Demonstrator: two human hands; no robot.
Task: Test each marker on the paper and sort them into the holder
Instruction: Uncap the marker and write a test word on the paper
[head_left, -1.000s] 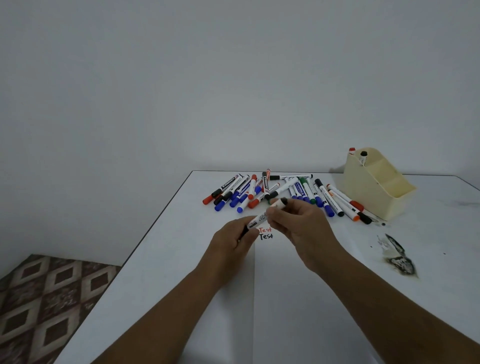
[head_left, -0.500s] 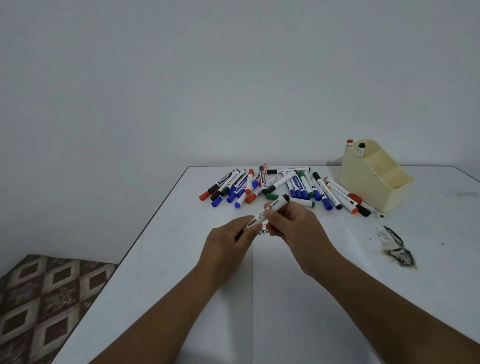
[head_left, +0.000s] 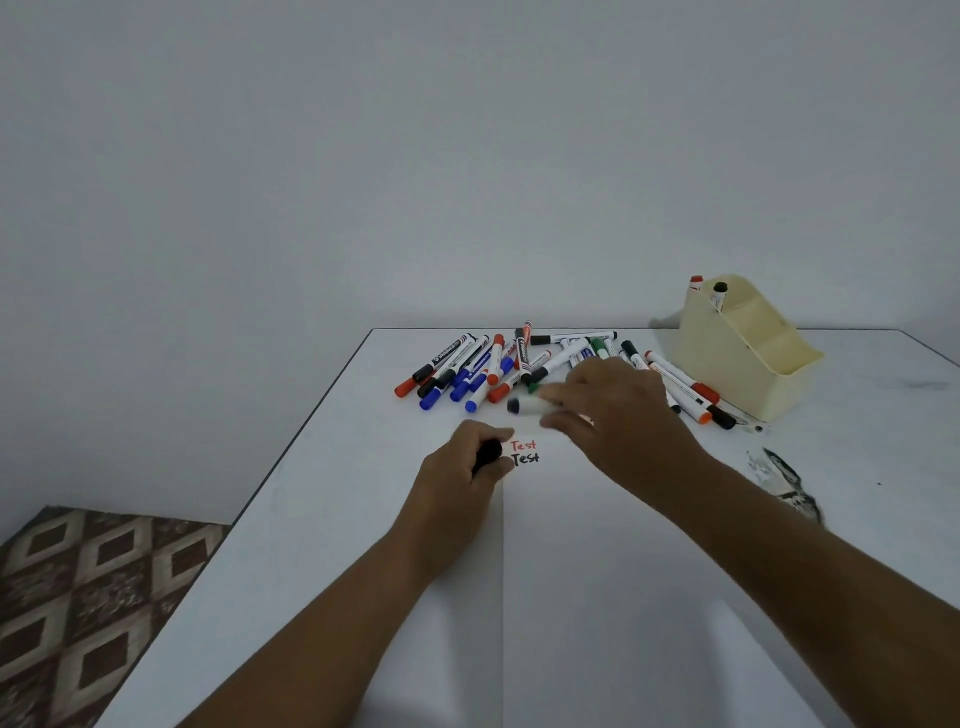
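My left hand (head_left: 452, 475) rests on the white paper (head_left: 571, 597) with its fingers closed round a black marker cap (head_left: 487, 453). My right hand (head_left: 621, 415) holds a white marker (head_left: 527, 405), blurred by motion, just above the paper and in front of the marker pile (head_left: 467, 371). The marker's dark end points left. "Test" (head_left: 524, 452) is written on the paper in red and again in black, right beside my left hand. The cream holder (head_left: 753, 374) stands at the back right with a red-capped marker (head_left: 696, 283) and a black-capped marker (head_left: 720, 294) upright in its tallest compartment.
More markers (head_left: 685, 387) lie between my right hand and the holder. A crumpled, ink-stained scrap (head_left: 789, 491) sits on the table to the right. The table's left edge (head_left: 291, 452) drops to a patterned floor (head_left: 78, 597). A plain wall stands close behind.
The marker was held by both hands together. Now the hands are apart: the black cap stays in my left hand and my right hand has swung the marker body up and to the right.
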